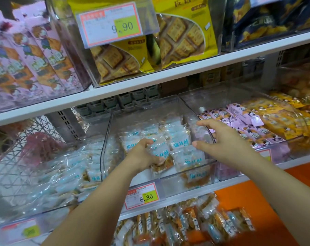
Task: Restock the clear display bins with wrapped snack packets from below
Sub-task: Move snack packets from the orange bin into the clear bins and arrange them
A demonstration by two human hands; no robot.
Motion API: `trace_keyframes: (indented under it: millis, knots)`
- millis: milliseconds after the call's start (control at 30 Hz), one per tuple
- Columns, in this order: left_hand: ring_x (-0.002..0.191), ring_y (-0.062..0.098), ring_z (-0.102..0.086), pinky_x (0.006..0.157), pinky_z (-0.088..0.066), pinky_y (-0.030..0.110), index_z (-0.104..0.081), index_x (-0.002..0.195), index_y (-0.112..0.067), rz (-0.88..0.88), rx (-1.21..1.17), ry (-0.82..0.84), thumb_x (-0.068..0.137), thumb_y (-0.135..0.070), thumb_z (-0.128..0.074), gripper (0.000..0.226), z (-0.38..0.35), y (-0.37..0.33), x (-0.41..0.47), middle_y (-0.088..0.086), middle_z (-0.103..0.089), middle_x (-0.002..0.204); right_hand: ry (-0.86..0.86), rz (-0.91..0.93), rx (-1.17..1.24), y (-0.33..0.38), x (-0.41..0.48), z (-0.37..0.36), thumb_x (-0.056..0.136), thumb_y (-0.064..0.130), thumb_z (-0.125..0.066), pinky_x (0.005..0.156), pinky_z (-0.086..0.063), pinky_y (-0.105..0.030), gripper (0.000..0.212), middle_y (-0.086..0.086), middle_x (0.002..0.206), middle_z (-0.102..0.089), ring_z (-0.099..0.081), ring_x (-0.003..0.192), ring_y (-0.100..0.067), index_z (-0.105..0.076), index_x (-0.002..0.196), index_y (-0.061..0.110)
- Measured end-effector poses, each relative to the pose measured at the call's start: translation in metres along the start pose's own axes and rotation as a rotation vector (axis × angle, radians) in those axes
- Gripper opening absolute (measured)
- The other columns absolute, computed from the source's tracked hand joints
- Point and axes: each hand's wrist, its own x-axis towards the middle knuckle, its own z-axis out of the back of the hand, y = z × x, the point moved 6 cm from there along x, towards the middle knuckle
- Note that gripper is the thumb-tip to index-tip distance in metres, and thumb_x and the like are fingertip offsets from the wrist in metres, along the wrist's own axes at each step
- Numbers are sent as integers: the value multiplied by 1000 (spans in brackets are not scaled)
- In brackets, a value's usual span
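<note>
Pinching likely light, slippery, crush-prone snack packet (160, 152) mid-body with left hand (141, 157) inside clear bin (105, 146); right hand (223, 139) spread, empty, at its right wall.

Bare left hand (141, 157), bare right hand (227, 139), both forearms (100, 206) bare to the frame's lower edge

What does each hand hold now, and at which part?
Left hand grips a blue-labelled snack packet at its lower left edge, in the middle bin. Right hand holds no packet, fingers spread at the bin's right wall.
</note>
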Motion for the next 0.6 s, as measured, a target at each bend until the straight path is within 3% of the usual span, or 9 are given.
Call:
trace_keyframes:
  millis: [67,133,200,300,400,500,600]
  knots:
    - [92,24,-58,86,-55,44,-46,123,-22,-5,-14,-23,75,-8,-80,60,-1,-1,4,3,-45,135,-4,7,2,0,0,0,83,31,-69,87,-31,-23,52,5,142,-43,-43,115,-10,-47,131,30]
    - [102,23,-56,87,-54,41,-44,129,-19,-8,49,-79,73,-14,-82,68,2,-2,4,1,-44,139,2,13,4,0,0,1,84,31,-68,86,-32,-23,51,8,141,-43,-39,107,-4,-47,130,31]
    - [107,24,-56,88,-53,42,-40,132,-19,-9,124,-138,71,-24,-83,75,6,-1,1,2,-48,135,15,11,7,-1,-1,1,84,32,-68,86,-32,-23,51,9,142,-42,-39,108,-4,-47,131,33]
    - [94,29,-65,79,-58,43,-32,138,-16,24,129,-118,77,-31,-78,78,3,4,-3,11,-58,119,18,11,0,-1,-2,1,84,33,-68,86,-32,-23,51,9,143,-42,-40,113,-6,-46,131,34]
    - [91,30,-67,77,-58,44,-24,143,-20,110,37,-62,84,-21,-72,76,-1,8,-2,11,-61,102,19,11,-16,1,-4,1,84,34,-68,85,-31,-23,53,9,143,-41,-41,113,-8,-45,132,33]
    - [90,32,-67,73,-58,43,-24,141,-24,134,13,-100,86,-15,-69,72,1,9,-4,11,-60,105,23,13,-5,1,-4,1,84,33,-68,87,-30,-23,54,8,144,-41,-42,122,-12,-45,133,31]
    - [82,29,-65,72,-57,43,-24,135,-24,133,-14,-139,86,-12,-69,67,4,10,-3,8,-57,91,24,11,-2,1,-3,1,84,33,-68,88,-31,-23,54,7,145,-41,-42,125,-15,-45,133,30]
